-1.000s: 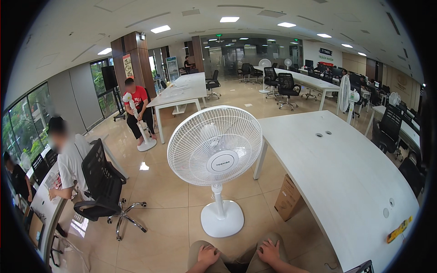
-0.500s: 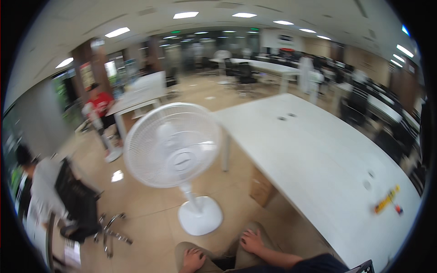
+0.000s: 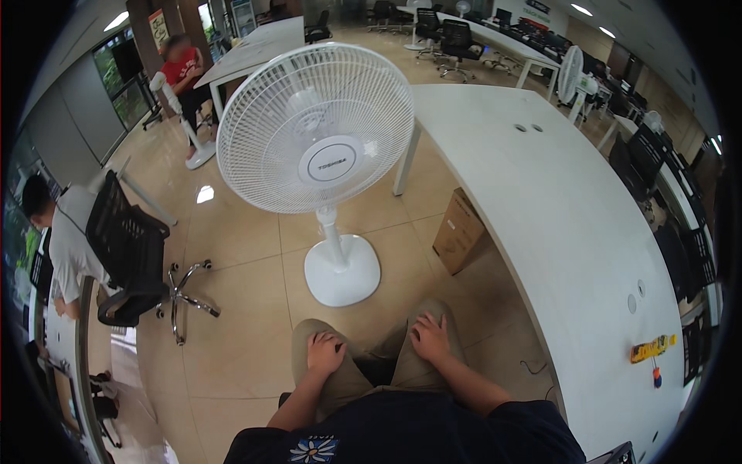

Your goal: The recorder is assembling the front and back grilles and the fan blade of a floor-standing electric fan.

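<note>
My left hand (image 3: 326, 352) lies on my left knee, fingers stretched over the khaki trousers (image 3: 355, 379). On the other knee rests my right hand (image 3: 430, 337), its fingers loosely spread over the cloth. Neither hand holds anything. Just ahead of my knees stands a white pedestal fan (image 3: 331, 161) with a round wire cage and a rounded base on the tiled floor. Both hands are apart from it.
A white table (image 3: 533, 209) runs along my right, bearing a yellow tool-like object (image 3: 651, 349) and a small red-and-blue piece (image 3: 657, 377). Below it stands a cardboard box (image 3: 458, 232). At left are a black office chair (image 3: 127, 240) and a seated person (image 3: 73, 240); another person in red (image 3: 182, 73) sits farther back.
The view has tipped downward and steadied, so the fan, table and my knees appear higher in the picture. Both hands stay on my knees.
</note>
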{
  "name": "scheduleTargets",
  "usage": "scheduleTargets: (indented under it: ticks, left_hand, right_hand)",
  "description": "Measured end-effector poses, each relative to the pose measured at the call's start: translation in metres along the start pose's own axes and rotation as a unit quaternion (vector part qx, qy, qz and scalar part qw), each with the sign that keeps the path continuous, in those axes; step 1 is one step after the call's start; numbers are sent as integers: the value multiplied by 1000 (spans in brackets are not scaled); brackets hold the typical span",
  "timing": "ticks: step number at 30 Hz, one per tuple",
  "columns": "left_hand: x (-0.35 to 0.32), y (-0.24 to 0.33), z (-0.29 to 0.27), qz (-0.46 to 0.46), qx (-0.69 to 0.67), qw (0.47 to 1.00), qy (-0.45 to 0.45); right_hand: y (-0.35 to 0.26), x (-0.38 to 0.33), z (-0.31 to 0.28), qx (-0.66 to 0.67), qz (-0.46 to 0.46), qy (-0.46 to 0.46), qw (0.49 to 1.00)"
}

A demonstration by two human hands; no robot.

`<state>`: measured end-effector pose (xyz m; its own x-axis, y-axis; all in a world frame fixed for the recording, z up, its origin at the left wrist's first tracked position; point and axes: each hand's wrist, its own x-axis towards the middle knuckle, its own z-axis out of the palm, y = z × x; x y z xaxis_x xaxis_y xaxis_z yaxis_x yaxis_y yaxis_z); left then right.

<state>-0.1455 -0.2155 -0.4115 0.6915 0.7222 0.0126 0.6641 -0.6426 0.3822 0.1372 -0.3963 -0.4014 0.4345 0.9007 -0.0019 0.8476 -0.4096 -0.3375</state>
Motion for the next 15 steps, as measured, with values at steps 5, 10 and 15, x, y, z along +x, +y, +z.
scheduleTargets:
  ticks: [5, 10, 15]
  left_hand:
    - [-1, -1, -5, -47, -83, 994, 43]
    - [3, -2, -6, -81, -159, 980, 84]
    - [2, 8, -7, -54, -103, 992, 41]
  right_hand:
    - [-7, 3, -1, 9, 20, -26, 999]
    - [0, 1, 5, 2, 23, -27, 999]
    - [1, -2, 2, -3, 22, -26, 999]
